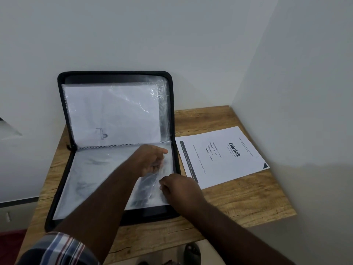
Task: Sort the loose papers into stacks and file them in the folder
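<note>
A black zip folder lies open on the wooden table, its upper half leaning on the wall. A white paper sits in the upper half's clear sleeve. On the lower half lies another clear sleeve. My left hand reaches across and holds that sleeve near its right edge, fingers curled in the plastic. My right hand pinches the sleeve's right edge just below. A loose printed sheet lies flat to the right of the folder.
White walls stand close behind and to the right of the table. The table's front edge runs near me, with a dark sandal on the floor below. A red surface shows at the lower left.
</note>
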